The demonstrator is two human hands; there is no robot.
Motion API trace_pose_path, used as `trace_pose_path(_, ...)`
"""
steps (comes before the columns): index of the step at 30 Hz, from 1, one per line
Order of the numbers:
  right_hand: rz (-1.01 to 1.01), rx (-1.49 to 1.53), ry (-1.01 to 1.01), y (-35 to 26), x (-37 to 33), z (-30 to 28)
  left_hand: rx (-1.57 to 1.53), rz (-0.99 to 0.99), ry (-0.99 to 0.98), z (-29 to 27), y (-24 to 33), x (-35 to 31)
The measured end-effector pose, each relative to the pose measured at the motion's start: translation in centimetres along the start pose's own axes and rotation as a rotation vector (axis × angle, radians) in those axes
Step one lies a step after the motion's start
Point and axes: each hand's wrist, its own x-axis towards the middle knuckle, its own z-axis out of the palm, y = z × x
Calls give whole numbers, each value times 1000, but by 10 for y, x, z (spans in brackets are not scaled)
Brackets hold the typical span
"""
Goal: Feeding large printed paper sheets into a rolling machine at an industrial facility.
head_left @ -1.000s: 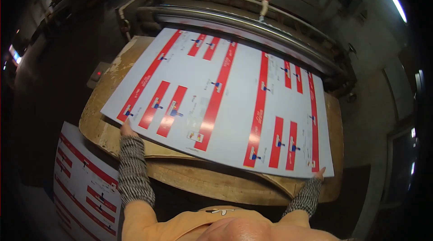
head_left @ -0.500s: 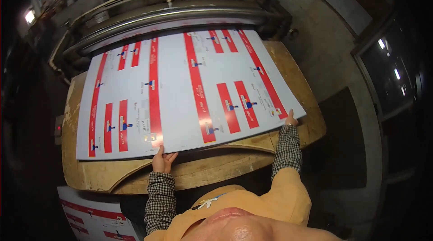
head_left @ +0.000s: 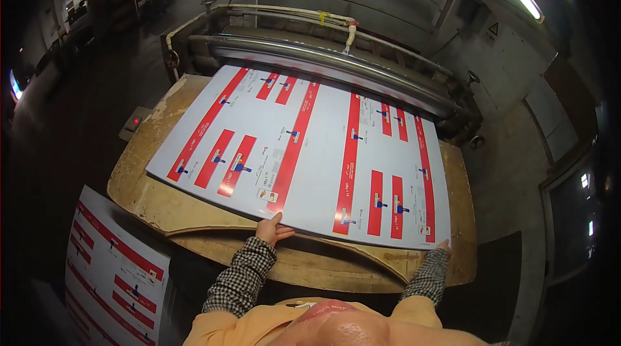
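Observation:
Large white printed sheets (head_left: 317, 171) with red bands and small blue figures lie on a worn wooden table (head_left: 139, 171). Their far edge meets a metal roller (head_left: 336, 64). At the near edge, left of the middle, my left hand (head_left: 274, 229) is closed on the sheets, thumb on top and the other fingers just below the edge. My right hand (head_left: 444, 246) grips the near right corner, its thumb showing and most of its fingers hidden. Checked sleeves cover both forearms.
A lower pile of similar printed sheets (head_left: 116, 268) stands to the left of the table. Pipes (head_left: 284, 12) run above the roller, and a handwheel (head_left: 477, 142) sits at its right end. A control box (head_left: 136, 122) with a red light is by the table's left side.
The head view has turned and tilted, so more of the room and the lower pile shows. Both hands keep their places along the sheets' near edge.

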Motion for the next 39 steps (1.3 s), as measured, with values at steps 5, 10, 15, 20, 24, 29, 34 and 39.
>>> trace_pose_path(5, -897, 213, -284, 26, -79, 79, 31, 8, -81, 14, 0, 8)
trace_pose_path(10, -1837, -229, -999, 15, -324, 74, -1, 14, -72, 8, 3, 4)
trace_pose_path(15, -2103, -646, -1188, 15, -358, 62, 52, 41, -170, -3, -1, 7)
trace_pose_path(20, -2144, -587, -1381, 5, -355, 70, 89, 31, -152, 0, 2, -2)
trace_pose_path(24, -2021, -476, -1241, 18, -353, 60, 28, 14, -136, 6, 9, -9)
trace_pose_path(29, -2053, -404, -1176, 23, -349, 60, 60, 56, -145, 1, 5, -3)
trace_pose_path(34, -2032, -495, -1274, -6, -353, 58, 66, 31, -140, -17, -8, 21)
trace_pose_path(39, -2045, -261, -1285, -35, -357, 26, -10, 28, 8, 1, -6, 7)
